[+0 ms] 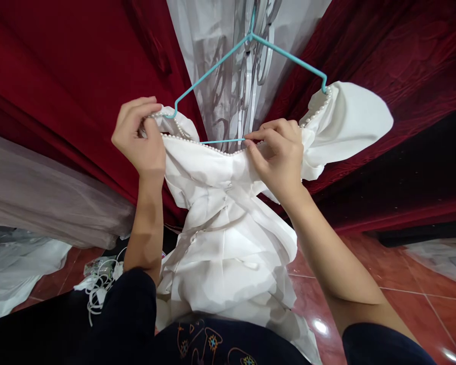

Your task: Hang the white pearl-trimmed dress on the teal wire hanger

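Note:
A white dress (220, 243) with a pearl-beaded neckline and puffed sleeves hangs on a light blue hanger (213, 70). My left hand (139, 134) is closed on the dress's left shoulder strap, close to the hanger's left end. With thumb and index finger together, my right hand (275, 152) pinches at the beaded neckline, where the hanger's lower bar meets the fingertips. Whether those fingers grip the bar as well as the fabric cannot be made out. The right puffed sleeve (359, 119) hangs from the hanger's other end.
Deep red curtains (79, 66) flank a white metal frame (247, 76) with curled parts behind the hanger. White cables (99, 289) lie tangled on the floor at lower left. Pale sheer fabric (41, 187) hangs at left. Red tiles (414, 299) cover the floor.

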`<state>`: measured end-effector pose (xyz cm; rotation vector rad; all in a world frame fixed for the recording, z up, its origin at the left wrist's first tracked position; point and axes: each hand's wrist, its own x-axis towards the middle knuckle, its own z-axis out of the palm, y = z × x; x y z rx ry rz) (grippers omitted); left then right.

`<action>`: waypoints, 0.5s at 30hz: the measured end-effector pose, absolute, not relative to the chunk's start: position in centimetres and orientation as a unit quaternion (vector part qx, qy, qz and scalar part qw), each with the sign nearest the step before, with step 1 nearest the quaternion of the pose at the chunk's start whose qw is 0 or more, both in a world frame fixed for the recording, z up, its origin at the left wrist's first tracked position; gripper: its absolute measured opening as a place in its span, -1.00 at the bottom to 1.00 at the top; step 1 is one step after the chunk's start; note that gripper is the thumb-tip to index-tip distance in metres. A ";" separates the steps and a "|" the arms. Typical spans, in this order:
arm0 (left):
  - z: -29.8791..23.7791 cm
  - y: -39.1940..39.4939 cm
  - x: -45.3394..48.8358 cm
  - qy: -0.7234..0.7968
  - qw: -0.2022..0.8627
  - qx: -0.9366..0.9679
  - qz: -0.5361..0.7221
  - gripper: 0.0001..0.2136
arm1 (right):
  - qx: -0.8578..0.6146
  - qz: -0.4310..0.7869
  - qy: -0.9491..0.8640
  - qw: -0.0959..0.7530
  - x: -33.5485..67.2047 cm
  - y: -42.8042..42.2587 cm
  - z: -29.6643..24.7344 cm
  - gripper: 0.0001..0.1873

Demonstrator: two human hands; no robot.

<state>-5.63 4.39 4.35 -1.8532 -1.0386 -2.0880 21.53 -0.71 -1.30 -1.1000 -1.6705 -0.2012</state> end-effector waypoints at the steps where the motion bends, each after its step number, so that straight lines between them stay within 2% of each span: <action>1: 4.7 4.6 -6.3 -0.363 0.073 -0.603 -0.706 -0.56 | -0.462 -0.085 -0.702 0.535 21.5 -0.6 -1.2 -0.79; 5: 4.3 3.8 -8.4 -0.488 0.001 -0.536 -0.688 -0.62 | -0.473 -0.087 -0.698 0.530 21.7 -0.4 -1.1 -0.82; 10: 2.2 0.6 -9.6 -0.567 -0.141 -0.619 -0.525 -0.89 | -0.487 -0.084 -0.699 0.517 22.5 -0.3 -1.0 -0.84; 12: 2.5 -0.4 -10.1 -0.583 -0.137 -0.647 -0.472 -0.96 | -0.492 -0.078 -0.700 0.512 22.7 -0.4 -0.9 -0.83; 15: 4.1 -1.1 -10.6 -0.622 -0.088 -0.655 -0.420 -0.88 | -0.499 -0.069 -0.699 0.507 22.5 -0.5 -0.8 -0.83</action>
